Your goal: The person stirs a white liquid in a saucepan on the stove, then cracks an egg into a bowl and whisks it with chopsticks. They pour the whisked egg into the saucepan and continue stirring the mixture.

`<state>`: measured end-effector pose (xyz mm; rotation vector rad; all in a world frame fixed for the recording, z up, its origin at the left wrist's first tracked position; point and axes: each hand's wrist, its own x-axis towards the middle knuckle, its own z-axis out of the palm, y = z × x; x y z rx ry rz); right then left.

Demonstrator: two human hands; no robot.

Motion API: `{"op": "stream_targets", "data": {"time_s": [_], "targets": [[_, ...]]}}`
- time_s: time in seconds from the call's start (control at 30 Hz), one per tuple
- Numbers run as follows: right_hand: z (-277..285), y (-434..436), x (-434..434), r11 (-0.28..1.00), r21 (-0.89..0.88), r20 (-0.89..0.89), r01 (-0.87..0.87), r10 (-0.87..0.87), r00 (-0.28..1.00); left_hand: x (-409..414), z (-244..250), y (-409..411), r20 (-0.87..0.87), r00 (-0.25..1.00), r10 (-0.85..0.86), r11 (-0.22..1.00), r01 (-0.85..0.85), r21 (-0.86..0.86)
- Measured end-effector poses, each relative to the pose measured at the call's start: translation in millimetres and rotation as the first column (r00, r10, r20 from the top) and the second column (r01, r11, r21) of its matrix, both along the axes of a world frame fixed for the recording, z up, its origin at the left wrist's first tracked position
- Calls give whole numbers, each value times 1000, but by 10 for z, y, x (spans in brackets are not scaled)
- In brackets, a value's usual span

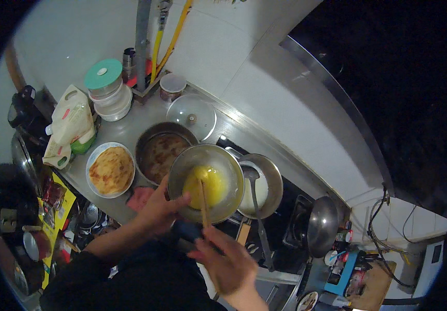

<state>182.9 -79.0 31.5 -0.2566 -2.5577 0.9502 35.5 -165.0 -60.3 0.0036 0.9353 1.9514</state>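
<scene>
My left hand (pixel 161 206) grips the rim of a metal bowl (pixel 233 186) from the left, its thumb over the edge. Yellow liquid that looks like beaten egg (pixel 215 190) lies in the bowl. My right hand (pixel 227 256), somewhat blurred, holds wooden chopsticks (pixel 204 204) with their tips in the liquid. Behind the bowl on the right, a saucepan (pixel 278 182) holds a pale liquid, and a ladle (pixel 261 229) rests across it. To the left is a dark round pan (pixel 141 151) with a browned flatbread (pixel 163 153) in it.
Another flatbread (pixel 112 171) lies on a plate (pixel 91 186) at left. A glass lid (pixel 204 112), stacked containers (pixel 104 81) and a plastic pouch (pixel 73 116) stand farther back. Right of the saucepan are a gas stove (pixel 281 241) and a wok (pixel 323 225); a cutting board (pixel 379 283) is at lower right.
</scene>
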Motion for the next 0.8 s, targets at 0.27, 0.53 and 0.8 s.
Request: {"op": "stream_targets", "data": {"time_s": [0.27,0.53,0.8], "targets": [[-130,-39,-187,906,375,-17,-196,218,976,69,206,207,-124,990,61,998,-64,-22],[-118,649,385,774,596,376,213,-504,778,-69,412,193,-49,982,182,982,-184,-49],[-650,922,798,814,540,653,214,-566,504,-252,366,129,-71,993,97,985,-106,-133]]}}
